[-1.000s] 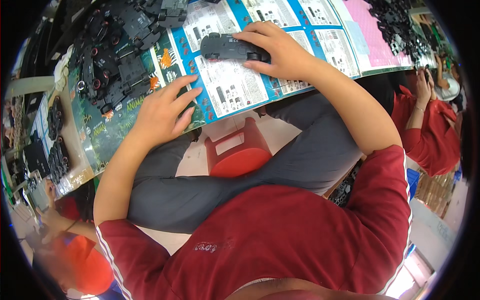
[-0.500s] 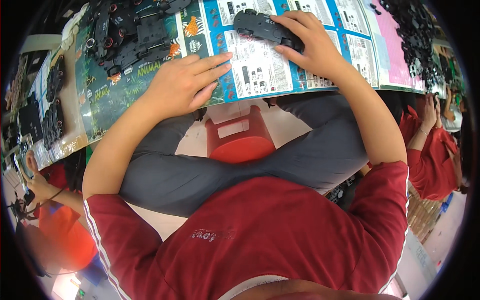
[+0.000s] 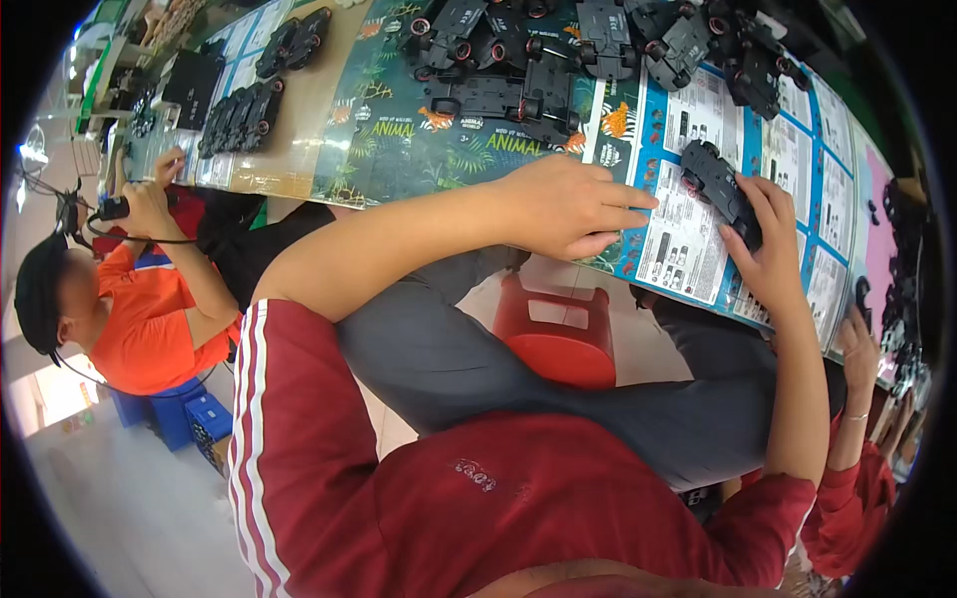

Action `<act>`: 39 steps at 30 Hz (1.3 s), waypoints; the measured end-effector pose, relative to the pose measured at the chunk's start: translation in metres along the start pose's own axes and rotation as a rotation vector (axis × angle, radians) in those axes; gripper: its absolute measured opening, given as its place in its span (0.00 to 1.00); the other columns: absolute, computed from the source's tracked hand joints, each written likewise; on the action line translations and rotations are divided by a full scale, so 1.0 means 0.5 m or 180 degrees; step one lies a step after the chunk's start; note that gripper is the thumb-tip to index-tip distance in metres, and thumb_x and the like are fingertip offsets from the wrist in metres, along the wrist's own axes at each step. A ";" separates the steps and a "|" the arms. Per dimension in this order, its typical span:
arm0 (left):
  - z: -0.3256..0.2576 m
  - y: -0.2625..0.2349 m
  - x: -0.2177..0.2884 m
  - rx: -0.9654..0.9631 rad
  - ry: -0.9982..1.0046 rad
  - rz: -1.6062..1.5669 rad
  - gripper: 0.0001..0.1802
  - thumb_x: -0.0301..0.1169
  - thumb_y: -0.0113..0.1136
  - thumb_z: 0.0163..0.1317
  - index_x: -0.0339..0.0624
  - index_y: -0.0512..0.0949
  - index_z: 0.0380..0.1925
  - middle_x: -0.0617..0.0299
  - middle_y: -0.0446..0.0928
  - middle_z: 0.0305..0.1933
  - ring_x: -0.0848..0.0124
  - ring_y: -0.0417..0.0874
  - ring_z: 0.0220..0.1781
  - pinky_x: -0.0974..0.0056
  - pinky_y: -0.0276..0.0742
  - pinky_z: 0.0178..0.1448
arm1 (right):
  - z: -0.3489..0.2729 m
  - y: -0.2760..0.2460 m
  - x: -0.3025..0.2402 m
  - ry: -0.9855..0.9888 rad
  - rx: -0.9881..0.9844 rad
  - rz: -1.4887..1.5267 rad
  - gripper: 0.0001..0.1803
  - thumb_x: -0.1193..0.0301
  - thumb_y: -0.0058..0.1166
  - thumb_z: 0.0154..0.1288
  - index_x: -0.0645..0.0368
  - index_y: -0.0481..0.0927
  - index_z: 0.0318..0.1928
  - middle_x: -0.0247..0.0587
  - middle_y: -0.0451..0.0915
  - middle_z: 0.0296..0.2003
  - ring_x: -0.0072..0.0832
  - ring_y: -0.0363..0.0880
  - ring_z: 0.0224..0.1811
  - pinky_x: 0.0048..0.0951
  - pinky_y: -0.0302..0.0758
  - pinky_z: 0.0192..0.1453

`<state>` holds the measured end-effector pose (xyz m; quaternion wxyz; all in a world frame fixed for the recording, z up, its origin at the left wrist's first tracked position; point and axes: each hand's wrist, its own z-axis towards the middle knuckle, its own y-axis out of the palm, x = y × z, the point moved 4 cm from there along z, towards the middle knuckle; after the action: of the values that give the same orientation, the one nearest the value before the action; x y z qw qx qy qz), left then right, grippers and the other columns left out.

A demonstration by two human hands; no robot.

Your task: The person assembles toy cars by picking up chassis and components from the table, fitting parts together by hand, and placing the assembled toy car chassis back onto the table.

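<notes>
My right hand [image 3: 770,244] is closed on a black toy car chassis [image 3: 716,184], thumb on one side and fingers on the other. The chassis lies underside up on the printed sheet [image 3: 688,249], and a red-ringed wheel shows at its far end. Close to the table's near edge rests my left hand [image 3: 573,207], open, fingers stretched toward the chassis but apart from it. Beyond both hands is a heap of similar black chassis [image 3: 488,95], several with red-rimmed wheels.
More chassis stand in a row [image 3: 242,118] at the left, near a black box [image 3: 189,85]. Small black parts [image 3: 902,269] are piled on the far right. A co-worker in orange [image 3: 150,329] sits at left; another's hand [image 3: 857,349] is at right. A red stool [image 3: 558,344] is below the table.
The view has swung left, so the table and hands appear farther right in the picture. My right hand keeps its hold on the chassis; my left hand stays open on the table.
</notes>
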<state>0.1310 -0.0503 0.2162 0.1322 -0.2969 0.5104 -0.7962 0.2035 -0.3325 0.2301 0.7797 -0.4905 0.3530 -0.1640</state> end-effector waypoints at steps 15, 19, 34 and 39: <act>-0.011 0.008 -0.002 0.0228 0.0119 0.0080 0.19 0.37 0.63 0.62 0.50 0.84 0.53 0.68 0.79 0.66 0.66 0.84 0.43 0.60 0.84 0.41 | 0.008 0.008 -0.007 -0.0056 -0.0051 -0.0208 0.33 0.72 0.68 0.59 0.60 0.76 0.67 0.52 0.74 0.62 0.50 0.72 0.65 0.45 0.69 0.71; 0.002 0.016 -0.013 0.0261 0.0258 -0.0104 0.17 0.36 0.65 0.61 0.47 0.85 0.50 0.66 0.80 0.66 0.64 0.84 0.42 0.57 0.83 0.40 | -0.022 -0.015 0.001 0.0078 0.0039 -0.0295 0.32 0.69 0.68 0.60 0.61 0.77 0.65 0.55 0.76 0.61 0.53 0.74 0.63 0.47 0.70 0.69; 0.040 -0.007 0.009 -0.0143 -0.0041 -0.0178 0.22 0.24 0.67 0.54 0.38 0.83 0.52 0.59 0.81 0.65 0.59 0.84 0.42 0.58 0.82 0.47 | -0.033 -0.012 0.014 0.0031 0.0203 -0.0427 0.30 0.67 0.69 0.63 0.57 0.77 0.66 0.46 0.77 0.61 0.48 0.75 0.62 0.44 0.74 0.67; 0.039 -0.008 0.013 -0.0136 -0.0059 -0.0102 0.21 0.24 0.67 0.54 0.38 0.83 0.51 0.59 0.81 0.64 0.59 0.85 0.43 0.59 0.82 0.48 | -0.058 -0.064 0.032 0.0189 -0.0113 -0.0250 0.30 0.70 0.71 0.60 0.55 0.79 0.64 0.45 0.77 0.61 0.46 0.76 0.63 0.41 0.74 0.68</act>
<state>0.1383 -0.0659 0.2280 0.1177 -0.3151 0.5212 -0.7843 0.1968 -0.3757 0.2444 0.7530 -0.5126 0.3594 -0.2026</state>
